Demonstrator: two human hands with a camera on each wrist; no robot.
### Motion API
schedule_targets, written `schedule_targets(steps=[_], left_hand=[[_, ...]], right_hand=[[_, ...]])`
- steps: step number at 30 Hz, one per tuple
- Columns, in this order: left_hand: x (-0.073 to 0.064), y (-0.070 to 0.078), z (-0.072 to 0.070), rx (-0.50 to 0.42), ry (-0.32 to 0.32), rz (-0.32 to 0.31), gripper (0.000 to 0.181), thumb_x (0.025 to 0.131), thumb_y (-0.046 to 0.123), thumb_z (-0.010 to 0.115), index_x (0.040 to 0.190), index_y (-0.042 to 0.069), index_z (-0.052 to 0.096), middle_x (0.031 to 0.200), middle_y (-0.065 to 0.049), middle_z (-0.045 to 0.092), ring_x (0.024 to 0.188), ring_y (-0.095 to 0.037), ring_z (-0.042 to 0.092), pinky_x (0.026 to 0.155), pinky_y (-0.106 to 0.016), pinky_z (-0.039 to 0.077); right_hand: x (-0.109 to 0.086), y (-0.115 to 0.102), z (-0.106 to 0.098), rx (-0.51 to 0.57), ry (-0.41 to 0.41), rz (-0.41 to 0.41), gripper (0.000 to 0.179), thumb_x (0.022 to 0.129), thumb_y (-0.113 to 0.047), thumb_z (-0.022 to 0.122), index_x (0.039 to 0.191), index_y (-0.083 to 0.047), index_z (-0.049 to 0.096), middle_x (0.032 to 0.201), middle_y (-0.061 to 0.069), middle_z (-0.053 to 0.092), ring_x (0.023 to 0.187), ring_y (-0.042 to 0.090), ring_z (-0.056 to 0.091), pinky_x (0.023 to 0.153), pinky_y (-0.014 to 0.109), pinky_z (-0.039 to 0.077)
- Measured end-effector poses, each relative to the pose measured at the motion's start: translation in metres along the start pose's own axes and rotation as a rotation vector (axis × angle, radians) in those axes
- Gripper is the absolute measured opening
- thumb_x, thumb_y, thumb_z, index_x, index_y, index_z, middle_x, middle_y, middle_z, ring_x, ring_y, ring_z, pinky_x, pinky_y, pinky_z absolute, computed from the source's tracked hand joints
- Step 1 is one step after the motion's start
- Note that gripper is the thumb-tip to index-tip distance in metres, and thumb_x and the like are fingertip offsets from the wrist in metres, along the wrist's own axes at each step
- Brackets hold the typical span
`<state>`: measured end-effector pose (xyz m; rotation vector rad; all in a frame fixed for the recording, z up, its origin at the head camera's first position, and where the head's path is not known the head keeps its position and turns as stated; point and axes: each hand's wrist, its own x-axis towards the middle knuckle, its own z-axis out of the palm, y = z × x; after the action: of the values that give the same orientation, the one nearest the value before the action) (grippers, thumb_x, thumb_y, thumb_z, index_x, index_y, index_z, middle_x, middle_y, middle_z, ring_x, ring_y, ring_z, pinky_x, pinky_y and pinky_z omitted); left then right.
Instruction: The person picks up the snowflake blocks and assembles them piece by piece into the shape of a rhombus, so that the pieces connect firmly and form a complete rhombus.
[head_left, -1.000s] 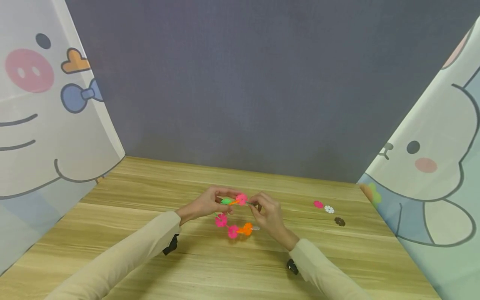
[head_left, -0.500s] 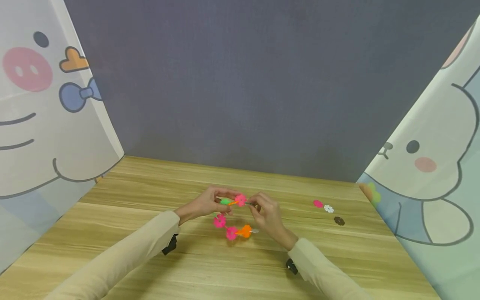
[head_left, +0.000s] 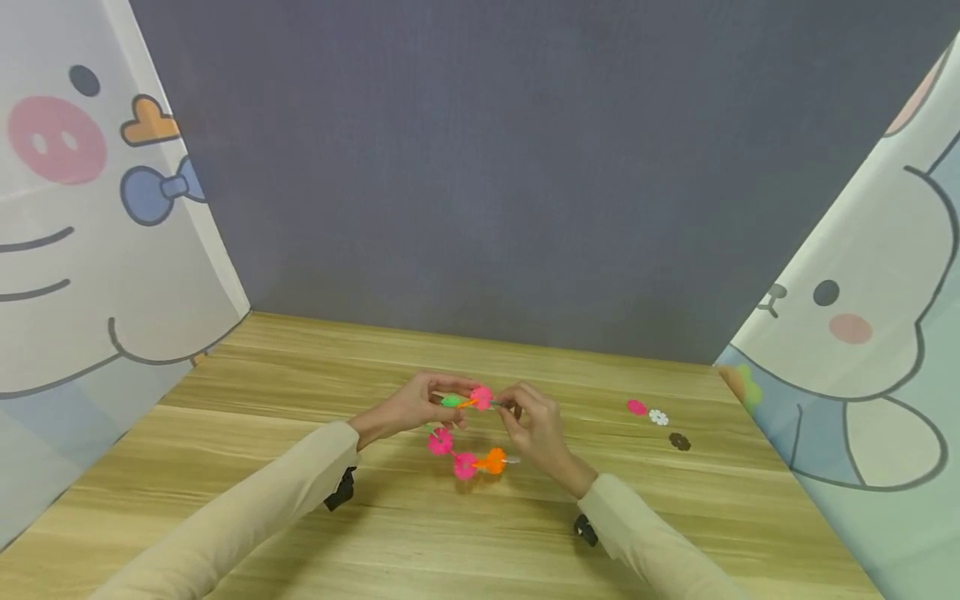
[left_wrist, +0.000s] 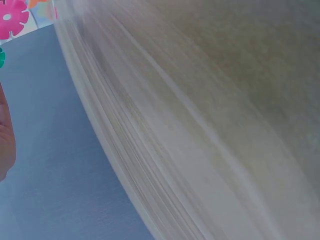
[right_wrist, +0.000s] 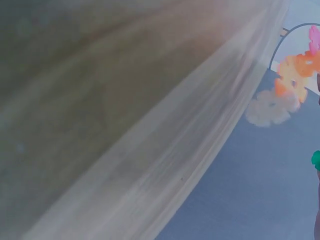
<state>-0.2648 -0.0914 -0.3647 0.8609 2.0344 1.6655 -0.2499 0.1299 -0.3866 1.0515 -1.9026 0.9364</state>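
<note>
My left hand (head_left: 411, 408) holds a chain of interlocking flower-shaped plastic discs by its light green disc (head_left: 452, 402). An orange disc (head_left: 467, 404), seen edge-on, joins the green one to a pink disc (head_left: 482, 398). Thumb and fingers of my right hand (head_left: 542, 425) pinch a thin, dark-looking disc (head_left: 499, 406) at that pink disc's edge; a green disc (right_wrist: 316, 160) shows there in the right wrist view. Below hang more pink discs (head_left: 440, 441), an orange disc (head_left: 494, 461) and a whitish disc (head_left: 512, 460). Sleeves cover most of both wrist views.
Loose on the wooden table (head_left: 420, 550), to the right, lie a pink disc (head_left: 637, 407), a white disc (head_left: 658, 417) and a brown disc (head_left: 679, 442). A grey panel (head_left: 480, 167) stands behind, with cartoon-printed panels at both sides.
Both hands keep their grip in nearly the same place. Only a very slight sway shows in the hanging part of the chain.
</note>
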Motion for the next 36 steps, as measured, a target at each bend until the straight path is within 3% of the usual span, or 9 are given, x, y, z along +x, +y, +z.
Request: schedule_targets(steps=[3, 7, 10, 14, 20, 24, 31, 36], left_hand=[[-0.001, 0.0, -0.002, 0.008, 0.0, 0.001, 0.052, 0.084, 0.012, 0.065, 0.133, 0.013, 0.048, 0.129, -0.014, 0.053, 0.093, -0.045, 0.06, 0.068, -0.033, 0.054], [-0.002, 0.002, -0.003, 0.045, 0.016, 0.018, 0.056, 0.083, 0.018, 0.068, 0.134, 0.017, 0.046, 0.129, -0.009, 0.054, 0.099, -0.04, 0.059, 0.059, -0.027, 0.044], [-0.003, 0.004, -0.002, 0.028, 0.034, 0.028, 0.053, 0.084, 0.014, 0.067, 0.133, 0.018, 0.047, 0.128, -0.01, 0.054, 0.099, -0.039, 0.06, 0.067, -0.029, 0.05], [-0.003, 0.006, -0.001, -0.023, 0.049, 0.03, 0.047, 0.085, 0.012, 0.064, 0.13, 0.014, 0.05, 0.126, -0.013, 0.055, 0.091, -0.041, 0.062, 0.077, -0.041, 0.054], [-0.003, 0.004, 0.0, -0.039, 0.066, 0.033, 0.043, 0.087, 0.006, 0.06, 0.128, 0.012, 0.052, 0.126, -0.014, 0.055, 0.09, -0.04, 0.063, 0.075, -0.044, 0.054], [-0.004, 0.004, 0.001, -0.046, 0.077, 0.042, 0.043, 0.087, 0.009, 0.061, 0.129, 0.014, 0.052, 0.129, -0.012, 0.053, 0.089, -0.037, 0.064, 0.075, -0.044, 0.054], [-0.005, 0.005, 0.002, -0.071, 0.077, 0.067, 0.045, 0.088, 0.012, 0.06, 0.132, 0.014, 0.049, 0.131, -0.013, 0.05, 0.1, -0.045, 0.057, 0.081, -0.045, 0.053], [-0.004, 0.006, 0.003, -0.015, 0.071, 0.072, 0.046, 0.087, 0.021, 0.063, 0.131, 0.019, 0.05, 0.132, -0.01, 0.051, 0.111, -0.039, 0.054, 0.085, -0.047, 0.051]], right_hand=[[0.002, 0.0, -0.002, -0.004, -0.018, 0.005, 0.018, 0.069, 0.013, 0.07, 0.079, 0.0, 0.063, 0.072, 0.009, 0.064, 0.058, 0.014, 0.057, 0.047, 0.015, 0.044], [0.004, 0.001, -0.003, 0.009, -0.032, 0.011, 0.02, 0.069, 0.012, 0.071, 0.081, -0.001, 0.062, 0.074, 0.009, 0.063, 0.061, 0.016, 0.058, 0.048, 0.018, 0.046], [0.004, 0.002, -0.004, 0.013, -0.04, 0.016, 0.021, 0.069, 0.012, 0.071, 0.082, -0.002, 0.062, 0.075, 0.009, 0.064, 0.063, 0.016, 0.058, 0.048, 0.018, 0.046], [0.011, -0.011, -0.008, 0.021, -0.053, 0.036, 0.021, 0.067, 0.015, 0.07, 0.081, 0.001, 0.061, 0.074, 0.012, 0.063, 0.063, 0.02, 0.057, 0.046, 0.024, 0.046], [0.023, -0.03, -0.017, 0.059, -0.071, 0.074, 0.02, 0.067, 0.018, 0.069, 0.08, 0.006, 0.059, 0.073, 0.017, 0.062, 0.063, 0.026, 0.057, 0.043, 0.034, 0.045], [0.024, -0.033, -0.019, 0.052, -0.064, 0.069, 0.022, 0.066, 0.02, 0.068, 0.081, 0.007, 0.058, 0.074, 0.017, 0.062, 0.063, 0.027, 0.057, 0.042, 0.033, 0.045], [0.023, -0.034, -0.022, 0.043, -0.025, 0.073, 0.023, 0.064, 0.023, 0.065, 0.079, 0.008, 0.057, 0.074, 0.019, 0.061, 0.063, 0.029, 0.058, 0.041, 0.033, 0.047], [0.022, -0.032, -0.023, 0.04, -0.009, 0.072, 0.022, 0.064, 0.024, 0.064, 0.077, 0.008, 0.057, 0.072, 0.019, 0.061, 0.062, 0.028, 0.059, 0.042, 0.03, 0.048]])
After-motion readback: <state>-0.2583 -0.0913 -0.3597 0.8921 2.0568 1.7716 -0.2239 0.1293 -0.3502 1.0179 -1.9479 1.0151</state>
